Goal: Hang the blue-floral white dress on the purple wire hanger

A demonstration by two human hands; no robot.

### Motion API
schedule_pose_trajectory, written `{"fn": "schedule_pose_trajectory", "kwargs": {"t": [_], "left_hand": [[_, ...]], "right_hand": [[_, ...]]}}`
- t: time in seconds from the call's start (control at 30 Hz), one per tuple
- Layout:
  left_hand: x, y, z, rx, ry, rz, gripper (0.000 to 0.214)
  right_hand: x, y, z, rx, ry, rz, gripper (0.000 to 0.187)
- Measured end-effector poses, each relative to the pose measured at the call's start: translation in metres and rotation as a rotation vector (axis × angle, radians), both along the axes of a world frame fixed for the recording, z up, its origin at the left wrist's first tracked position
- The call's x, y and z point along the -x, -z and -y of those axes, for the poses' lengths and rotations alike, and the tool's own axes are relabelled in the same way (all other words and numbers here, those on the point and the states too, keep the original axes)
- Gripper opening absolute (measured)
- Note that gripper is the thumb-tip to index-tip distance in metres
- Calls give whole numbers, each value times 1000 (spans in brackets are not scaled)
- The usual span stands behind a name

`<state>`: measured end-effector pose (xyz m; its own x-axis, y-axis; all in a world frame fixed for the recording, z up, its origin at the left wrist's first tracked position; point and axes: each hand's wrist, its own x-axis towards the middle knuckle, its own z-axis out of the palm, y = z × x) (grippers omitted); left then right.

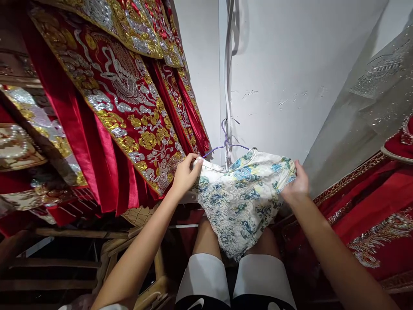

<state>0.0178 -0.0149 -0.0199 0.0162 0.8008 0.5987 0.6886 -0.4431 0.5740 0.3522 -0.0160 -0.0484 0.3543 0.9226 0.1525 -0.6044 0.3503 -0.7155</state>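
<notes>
A small white garment with a blue and yellow flower pattern (240,202) hangs on a purple wire hanger (226,144) in front of a white wall. My left hand (185,174) is closed on the garment's left shoulder edge. Gripping its right shoulder edge is my right hand (297,183). The cloth spreads between both hands and drops down over my knees.
Red robes with heavy gold and silver embroidery (122,103) hang close on the left. More red embroidered cloth (371,215) lies at the right. A wooden bench or rack (106,254) stands low on the left. A white strap (228,77) runs up the wall.
</notes>
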Motion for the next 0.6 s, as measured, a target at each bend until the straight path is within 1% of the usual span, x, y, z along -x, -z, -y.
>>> {"fn": "schedule_pose_trajectory", "kwargs": {"t": [0.07,0.13,0.23,0.3,0.33,0.37,0.4,0.43,0.47,0.5,0.53,0.57,0.6], "left_hand": [[-5,-9,1,-2,-45,-20,30],[-10,-21,-2,-21,-51,-15,31],[-12,-35,-12,-57,-46,16,30],[-11,-36,-19,-86,-106,46,30],[-10,-34,-22,-107,-134,85,33],[-10,-30,-23,-129,-149,149,38],[-11,-25,-24,-150,-149,236,43],[-13,-19,-22,-164,-131,335,49],[-17,-14,-20,-169,-95,442,54],[-22,-9,-16,-166,-43,550,58],[-28,-6,-11,-161,16,653,61],[-36,-4,-4,-149,84,749,64],[-45,-2,3,-126,163,843,65]], "right_hand": [[-2,-20,1,6,-24,-1,29],[2,-44,7,-41,-100,67,34],[13,-75,25,-165,-211,289,51],[22,-86,43,-224,-268,476,64],[27,-88,54,-260,-328,576,69],[30,-88,64,-313,-436,687,74],[34,-87,75,-379,-595,813,76],[36,-85,84,-444,-776,948,74],[39,-82,91,-499,-929,1082,68],[42,-79,97,-540,-1003,1216,58],[46,-74,99,-563,-972,1347,48],[51,-68,100,-574,-845,1463,41],[56,-60,97,-586,-658,1552,42]]}}
